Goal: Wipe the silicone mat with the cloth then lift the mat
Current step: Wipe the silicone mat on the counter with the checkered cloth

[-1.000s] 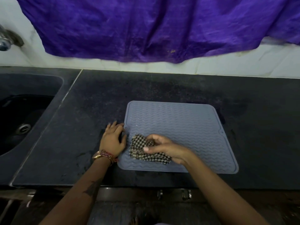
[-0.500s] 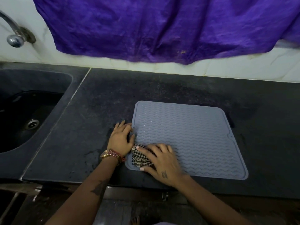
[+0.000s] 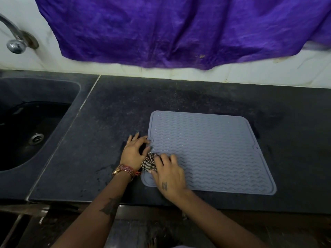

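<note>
A grey silicone mat [image 3: 211, 149] with a wavy ribbed surface lies flat on the dark counter. My right hand [image 3: 168, 176] presses a black-and-white checked cloth [image 3: 149, 162] onto the mat's near left corner, palm down over the cloth. My left hand [image 3: 133, 152] rests on the counter at the mat's left edge, fingers spread, fingertips touching the rim by its small tab. Most of the cloth is hidden under my right hand.
A dark sink [image 3: 26, 133] with a drain is set into the counter at the left, a metal tap [image 3: 15, 40] above it. A purple cloth [image 3: 179, 29] hangs on the tiled wall behind. The counter's front edge [image 3: 232, 206] runs just below the mat.
My right hand turned palm down onto the cloth and slid it left to the mat's near left corner. My left hand stayed at the mat's left edge.
</note>
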A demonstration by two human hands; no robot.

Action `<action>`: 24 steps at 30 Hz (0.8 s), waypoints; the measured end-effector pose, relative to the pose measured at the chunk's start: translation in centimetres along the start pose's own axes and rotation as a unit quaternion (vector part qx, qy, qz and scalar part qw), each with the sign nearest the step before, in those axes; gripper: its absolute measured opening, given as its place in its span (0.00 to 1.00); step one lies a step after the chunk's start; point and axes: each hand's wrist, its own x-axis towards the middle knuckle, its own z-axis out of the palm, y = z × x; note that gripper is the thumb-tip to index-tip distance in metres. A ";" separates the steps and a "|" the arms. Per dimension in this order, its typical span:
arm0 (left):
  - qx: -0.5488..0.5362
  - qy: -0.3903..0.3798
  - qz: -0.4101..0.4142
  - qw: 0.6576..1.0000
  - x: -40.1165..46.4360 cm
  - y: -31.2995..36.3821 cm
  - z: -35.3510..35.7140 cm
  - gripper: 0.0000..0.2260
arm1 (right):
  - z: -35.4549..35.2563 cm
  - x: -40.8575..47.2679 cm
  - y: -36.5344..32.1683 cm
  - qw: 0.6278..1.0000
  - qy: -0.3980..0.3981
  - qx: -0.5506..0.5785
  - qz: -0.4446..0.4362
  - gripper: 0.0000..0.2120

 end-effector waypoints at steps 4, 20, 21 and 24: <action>-0.007 -0.002 0.011 1.000 0.0 -0.3 0.0 0.07 | -1.3 0.4 1.9 0.999 -0.005 0.019 -0.050 0.21; -0.044 -0.009 -0.034 0.998 -0.2 0.5 -0.4 0.22 | -0.1 0.0 4.7 0.983 0.038 0.010 -0.182 0.21; -0.041 -0.011 -0.037 0.998 -0.3 0.5 -0.5 0.23 | -0.4 1.0 4.7 0.985 0.050 0.010 -0.168 0.22; -0.044 -0.009 -0.040 0.998 -0.4 0.8 -0.6 0.23 | -0.5 2.4 4.5 0.996 0.049 0.007 -0.080 0.23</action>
